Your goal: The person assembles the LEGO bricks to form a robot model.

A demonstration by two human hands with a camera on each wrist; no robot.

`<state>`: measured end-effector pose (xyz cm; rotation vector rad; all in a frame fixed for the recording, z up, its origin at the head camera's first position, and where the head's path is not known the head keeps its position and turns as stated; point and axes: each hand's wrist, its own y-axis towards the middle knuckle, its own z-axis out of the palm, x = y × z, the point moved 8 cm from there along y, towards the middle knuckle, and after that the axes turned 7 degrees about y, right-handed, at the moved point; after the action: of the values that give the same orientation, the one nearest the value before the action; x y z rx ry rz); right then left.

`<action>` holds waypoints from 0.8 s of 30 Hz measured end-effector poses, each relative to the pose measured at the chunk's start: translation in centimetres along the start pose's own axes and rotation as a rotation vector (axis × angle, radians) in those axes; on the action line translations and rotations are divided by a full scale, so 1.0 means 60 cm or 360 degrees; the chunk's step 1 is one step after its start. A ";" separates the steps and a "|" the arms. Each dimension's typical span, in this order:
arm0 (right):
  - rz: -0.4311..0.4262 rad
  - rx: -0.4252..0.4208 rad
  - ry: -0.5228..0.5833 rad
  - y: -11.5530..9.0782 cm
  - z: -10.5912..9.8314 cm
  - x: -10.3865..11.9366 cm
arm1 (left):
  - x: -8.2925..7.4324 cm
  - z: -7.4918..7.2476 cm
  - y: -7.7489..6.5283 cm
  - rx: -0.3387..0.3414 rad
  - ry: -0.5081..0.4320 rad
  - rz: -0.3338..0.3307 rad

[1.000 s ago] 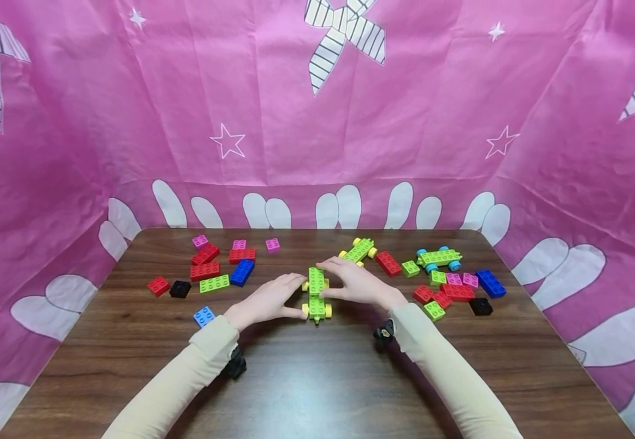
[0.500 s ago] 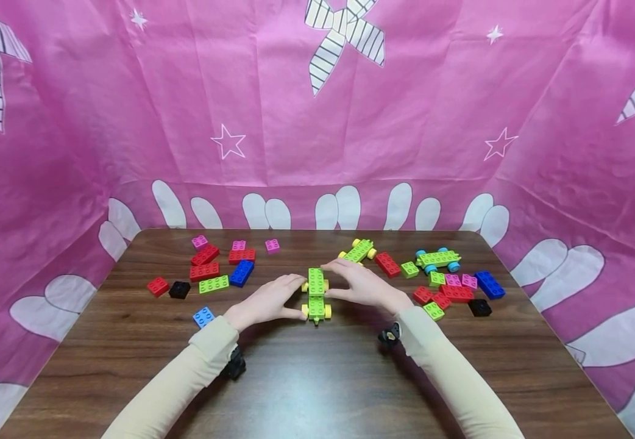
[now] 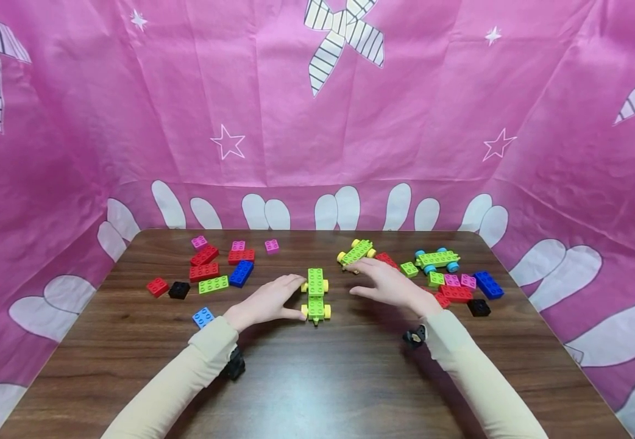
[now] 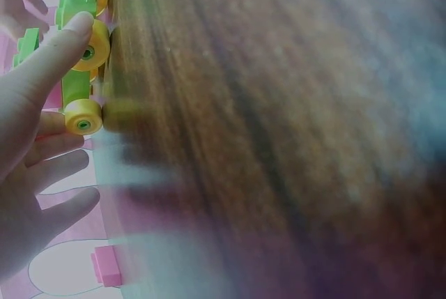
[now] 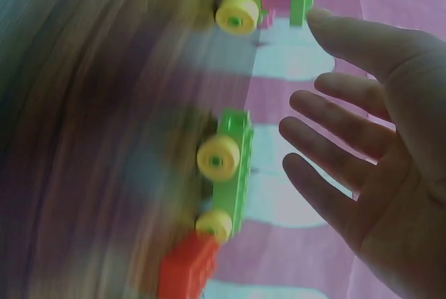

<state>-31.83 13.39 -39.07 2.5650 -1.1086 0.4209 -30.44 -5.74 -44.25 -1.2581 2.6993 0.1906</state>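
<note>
A toy car base (image 3: 316, 309) in lime green with yellow wheels stands mid-table, a lime green brick (image 3: 315, 280) raised on it. My left hand (image 3: 265, 300) rests beside its left side, thumb by the front wheel; the left wrist view shows the thumb across the car and the other fingers fairly straight. Whether they press on it I cannot tell. My right hand (image 3: 387, 283) hovers to the right, apart from the car, its fingers spread around nothing in the right wrist view. Just beyond it stands a second yellow-wheeled car base (image 5: 233, 166), touching or close to a red brick (image 5: 187, 267).
Left on the table lie red, pink and black bricks, a blue brick (image 3: 241, 273), a lime brick (image 3: 213, 284) and a light blue brick (image 3: 203, 317). At right are a blue-wheeled car base (image 3: 438, 259), a black brick (image 3: 479, 307) and several others.
My right hand has drawn away from the car with the raised brick and moved right, near the second car base. The left hand and the middle car have stayed put.
</note>
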 end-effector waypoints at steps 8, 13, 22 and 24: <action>0.0091 -0.0064 -0.0088 -0.054 -0.047 -0.044 | -0.003 -0.003 -0.002 -0.0015 -0.0033 0.0009; 0.0308 -0.0027 -0.0152 -0.093 -0.066 -0.087 | -0.003 -0.004 -0.003 -0.0015 -0.0046 0.0012; 0.0496 0.0078 -0.0159 -0.133 -0.060 -0.134 | -0.002 -0.003 -0.005 -0.0008 -0.0032 0.0005; 0.0482 0.0080 -0.0142 -0.134 -0.056 -0.138 | -0.004 -0.006 -0.006 -0.0020 -0.0032 0.0017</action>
<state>-31.77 25.30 -40.55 2.4840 -1.5456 0.4115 -30.04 -5.85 -43.89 -1.2384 2.6924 0.2211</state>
